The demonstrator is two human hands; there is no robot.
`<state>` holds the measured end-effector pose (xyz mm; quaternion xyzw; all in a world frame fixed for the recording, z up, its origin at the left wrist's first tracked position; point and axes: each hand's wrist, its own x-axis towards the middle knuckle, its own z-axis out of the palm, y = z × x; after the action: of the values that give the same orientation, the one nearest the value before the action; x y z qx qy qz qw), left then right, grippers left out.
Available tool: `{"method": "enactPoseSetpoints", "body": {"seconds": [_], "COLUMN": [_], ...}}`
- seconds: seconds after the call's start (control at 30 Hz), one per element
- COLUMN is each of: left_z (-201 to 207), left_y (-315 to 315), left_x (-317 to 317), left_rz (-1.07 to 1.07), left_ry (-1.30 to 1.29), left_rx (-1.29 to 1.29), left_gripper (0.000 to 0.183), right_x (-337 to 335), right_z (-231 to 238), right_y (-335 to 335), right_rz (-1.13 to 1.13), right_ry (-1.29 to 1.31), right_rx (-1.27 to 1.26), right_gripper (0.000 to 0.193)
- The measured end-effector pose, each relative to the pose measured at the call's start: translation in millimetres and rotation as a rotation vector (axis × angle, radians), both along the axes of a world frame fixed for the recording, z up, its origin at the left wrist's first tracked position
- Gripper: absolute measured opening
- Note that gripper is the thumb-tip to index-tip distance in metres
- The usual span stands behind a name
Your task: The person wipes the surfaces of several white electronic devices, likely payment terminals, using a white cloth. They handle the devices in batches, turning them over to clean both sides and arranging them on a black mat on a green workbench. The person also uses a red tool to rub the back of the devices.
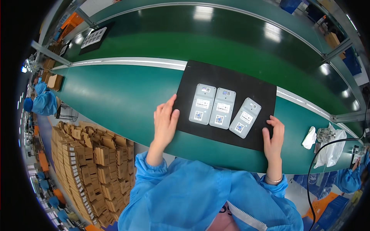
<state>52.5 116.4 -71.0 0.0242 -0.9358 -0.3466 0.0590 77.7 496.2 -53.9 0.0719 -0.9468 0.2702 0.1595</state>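
Both hands are empty, set either side of a black mat [250, 87] right of the frame's centre. The left hand [165, 121] is loosely spread, forefinger stretched up and thumb apart, its tips just beside the mat's left edge. The right hand [273, 136] is at the lower right corner area of the mat, fingers softly bent and thumb held away from them, with the thumb tip over the mat's edge; whether either hand presses on the mat, I cannot tell. Three grey devices lie flat on the mat, labelled faces up: the left device [202, 104] and the middle device [222, 109] side by side near the mat's middle, both leaning slightly, and the right device [245, 118] set apart at the lower end and tilted more, its top toward the right. The mat covers part of a green table [115, 100] and reaches onto the darker green strip [154, 44] behind it. At the right of the frame a white bag [336, 150], a metal fixture [326, 134] and a small white item [309, 138] lie together, with a black cable [311, 181] curving down past them. Stacked cartons [111, 173] fill the lower left, and a person in blue [44, 102] is at the far left. A patterned sheet [93, 37] lies at the upper left.
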Motion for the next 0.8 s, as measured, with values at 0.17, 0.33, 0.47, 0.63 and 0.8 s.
{"method": "enactPoseSetpoints", "body": {"seconds": [0.17, 0.33, 0.47, 0.63, 0.8], "left_z": [4, 29, 24, 20, 17], "left_y": [27, 25, 24, 19, 15], "left_x": [-3, -6, -20, -39, -37], "left_rz": [-0.103, -0.241, -0.338, -0.388, -0.391], "left_ry": [0.119, -0.080, 0.008, 0.040, 0.032], "left_rx": [-0.226, -0.405, -0.314, -0.268, -0.259], "left_gripper": [0.064, 0.089, 0.106, 0.100, 0.097], "right_x": [10, -3, -7, -8, -13], "right_z": [2, 10, 10, 15, 12], "right_y": [-13, -14, -15, -18, -16], "right_rz": [0.122, 0.057, 0.102, 0.114, 0.132], "right_ry": [-0.119, -0.183, -0.229, -0.296, -0.297], "right_rx": [0.253, 0.323, 0.288, 0.292, 0.250], "right_gripper": [0.108, 0.112, 0.105, 0.096, 0.092]}}
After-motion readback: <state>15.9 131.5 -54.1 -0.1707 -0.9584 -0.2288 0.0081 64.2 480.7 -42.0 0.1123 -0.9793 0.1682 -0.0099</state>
